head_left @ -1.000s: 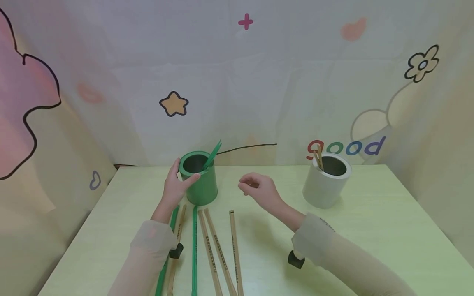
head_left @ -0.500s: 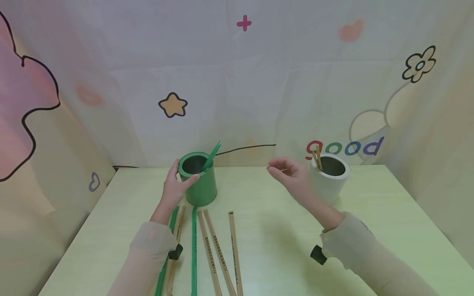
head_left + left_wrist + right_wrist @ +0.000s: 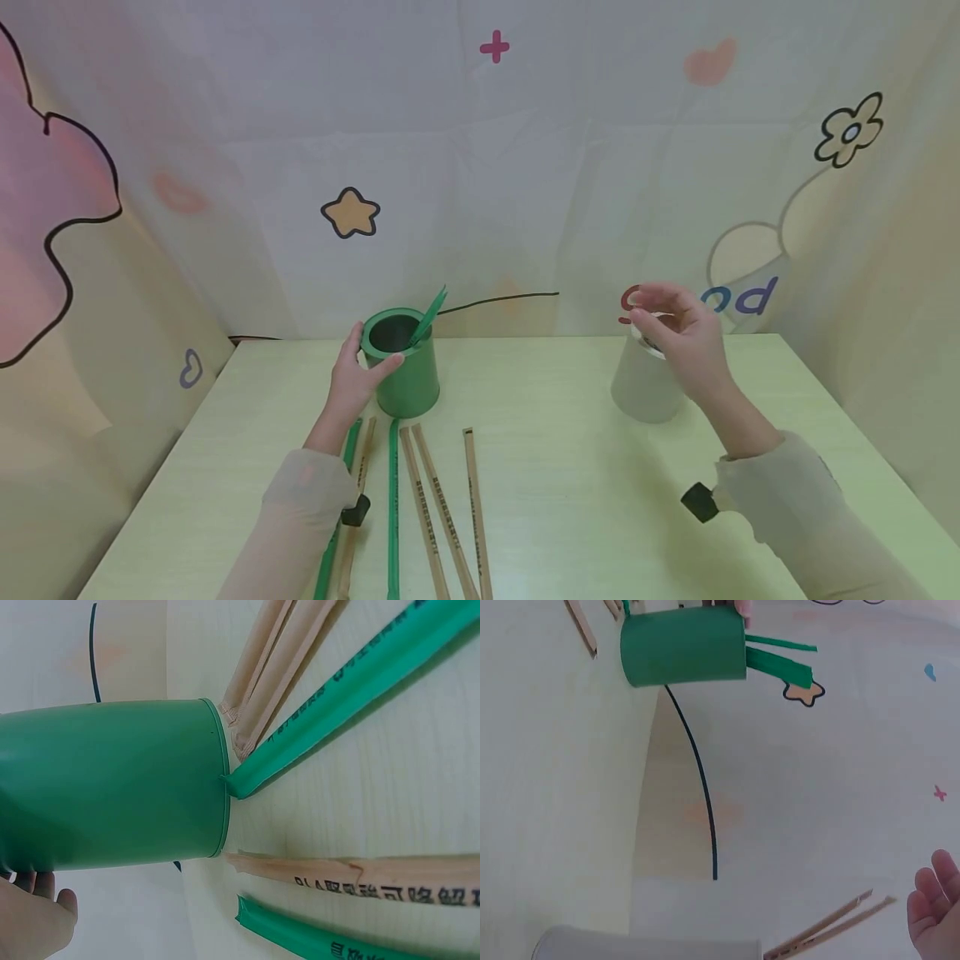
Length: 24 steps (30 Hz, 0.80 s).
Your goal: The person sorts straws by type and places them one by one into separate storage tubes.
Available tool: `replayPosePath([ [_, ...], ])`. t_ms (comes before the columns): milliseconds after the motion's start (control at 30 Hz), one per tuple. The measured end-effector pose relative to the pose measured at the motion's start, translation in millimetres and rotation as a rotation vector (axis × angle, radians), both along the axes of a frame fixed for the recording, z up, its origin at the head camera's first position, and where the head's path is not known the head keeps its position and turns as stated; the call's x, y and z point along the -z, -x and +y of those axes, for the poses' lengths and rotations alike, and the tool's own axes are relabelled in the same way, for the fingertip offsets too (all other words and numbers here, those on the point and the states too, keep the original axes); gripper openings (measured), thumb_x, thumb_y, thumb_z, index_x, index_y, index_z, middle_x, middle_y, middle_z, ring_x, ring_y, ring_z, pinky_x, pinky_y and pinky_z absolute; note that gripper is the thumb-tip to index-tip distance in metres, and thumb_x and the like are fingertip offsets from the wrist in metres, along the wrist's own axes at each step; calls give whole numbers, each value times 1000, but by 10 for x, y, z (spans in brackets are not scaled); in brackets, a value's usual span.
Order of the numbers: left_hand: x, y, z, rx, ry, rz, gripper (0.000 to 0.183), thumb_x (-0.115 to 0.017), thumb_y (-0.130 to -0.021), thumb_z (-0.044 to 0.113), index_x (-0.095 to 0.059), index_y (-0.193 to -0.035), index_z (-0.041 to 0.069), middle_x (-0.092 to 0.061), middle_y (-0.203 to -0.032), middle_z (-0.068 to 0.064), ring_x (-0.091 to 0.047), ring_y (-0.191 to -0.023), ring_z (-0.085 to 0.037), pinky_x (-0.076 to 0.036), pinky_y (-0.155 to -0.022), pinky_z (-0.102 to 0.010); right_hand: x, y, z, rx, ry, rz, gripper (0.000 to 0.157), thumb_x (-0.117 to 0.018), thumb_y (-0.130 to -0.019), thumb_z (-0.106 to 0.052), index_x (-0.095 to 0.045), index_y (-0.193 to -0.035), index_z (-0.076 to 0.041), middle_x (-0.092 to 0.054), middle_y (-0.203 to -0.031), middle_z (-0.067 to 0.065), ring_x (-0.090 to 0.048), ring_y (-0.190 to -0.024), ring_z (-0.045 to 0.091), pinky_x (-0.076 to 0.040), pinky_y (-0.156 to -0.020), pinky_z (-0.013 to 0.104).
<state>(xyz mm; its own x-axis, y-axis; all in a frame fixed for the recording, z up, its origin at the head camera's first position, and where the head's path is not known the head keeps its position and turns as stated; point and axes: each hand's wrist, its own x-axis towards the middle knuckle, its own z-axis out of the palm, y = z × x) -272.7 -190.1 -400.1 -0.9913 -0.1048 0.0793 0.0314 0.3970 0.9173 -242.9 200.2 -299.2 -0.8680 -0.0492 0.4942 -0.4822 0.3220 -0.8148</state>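
Note:
My left hand point(image 3: 356, 379) grips the upper left side of a green cylindrical holder point(image 3: 411, 383), thumb at the near side of its rim. Green wrapped straws point(image 3: 429, 317) lean out of that holder. At the right, my right hand point(image 3: 686, 337) is over a white cylindrical holder point(image 3: 645, 387), covering much of its mouth in the head view. The right wrist view has brown wrapped straws point(image 3: 832, 924) sticking out of the white holder, a little apart from the loosely bent fingers point(image 3: 930, 889), which hold nothing.
On the pale table point(image 3: 562, 500), in front of the green holder, lie several brown wrapped straws point(image 3: 476, 508) and green wrapped straws point(image 3: 393, 517). A printed cloth point(image 3: 480, 192) hangs behind the table's back edge.
My right hand has travelled rightward from the middle of the table to above the white holder. The left hand stays at the green holder.

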Motion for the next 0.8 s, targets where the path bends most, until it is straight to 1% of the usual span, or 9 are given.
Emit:
replayPosePath([
  [100,2,-3,-1,0,-3,4,95,-62,-76,49,-4,-143,17,-8,-149,-3,-6,-137,-24,-14,-106,-55,32,51,155,23,-28,-16,33,-59,-84,-13,-50,-115,-8,-54,-99,-18,-51,-93,-3,-42,-76,6],
  [233,4,-7,-1,-2,-2,2,95,-62,-75,50,-4,-143,18,-7,-149,-3,-6,-137,-25,-14,-105,-56,107,115,369,58,-59,-48,47,-60,-84,-14,-41,-126,-5,-50,-111,-17,-44,-102,-4,-36,-84,7],
  [300,4,-8,0,-3,-2,-1,96,-62,-75,51,-4,-143,19,-8,-149,-2,-6,-137,-25,-14,-105,-56,144,138,481,76,-66,-74,54,-59,-84,-15,-35,-131,-5,-48,-120,-9,-41,-108,0,-32,-93,14],
  [333,3,-8,0,-3,-2,-1,96,-62,-74,51,-4,-143,19,-8,-149,-2,-6,-137,-24,-14,-105,-56,163,151,537,82,-70,-93,57,-59,-84,-16,-32,-134,-7,-46,-126,-4,-40,-114,4,-30,-99,19],
  [433,0,-11,-1,-4,-1,-1,96,-62,-74,51,-4,-143,18,-8,-149,-3,-6,-137,-25,-14,-106,-56,228,192,703,76,-85,-164,69,-58,-85,-19,-18,-140,-12,-28,-143,8,-27,-130,16,-17,-110,38],
  [467,-2,-12,-1,-7,0,-2,96,-62,-75,51,-4,-143,18,-8,-149,-2,-6,-137,-24,-14,-106,-55,258,207,756,66,-90,-189,73,-59,-85,-19,-13,-142,-14,-21,-146,10,-20,-134,20,-13,-110,44],
  [567,-8,-14,1,-9,5,-6,96,-62,-75,51,-4,-143,18,-8,-149,-2,-6,-137,-24,-14,-106,-55,370,244,896,26,-106,-259,85,-60,-84,-18,1,-143,-14,-4,-149,13,-4,-137,27,-5,-108,50],
  [667,-9,-8,4,-5,8,-10,95,-62,-75,50,-4,-143,18,-8,-149,-2,-6,-137,-24,-14,-106,-55,500,268,989,-2,-129,-317,91,-61,-83,-17,9,-142,-11,6,-148,14,4,-136,30,-3,-107,54],
  [800,-11,1,7,-3,16,-10,95,-61,-75,51,-3,-143,20,-7,-149,-1,-6,-137,-24,-14,-107,-54,641,283,1027,-28,-132,-337,98,-63,-82,-15,16,-140,-10,13,-147,16,8,-134,34,-1,-105,57],
])
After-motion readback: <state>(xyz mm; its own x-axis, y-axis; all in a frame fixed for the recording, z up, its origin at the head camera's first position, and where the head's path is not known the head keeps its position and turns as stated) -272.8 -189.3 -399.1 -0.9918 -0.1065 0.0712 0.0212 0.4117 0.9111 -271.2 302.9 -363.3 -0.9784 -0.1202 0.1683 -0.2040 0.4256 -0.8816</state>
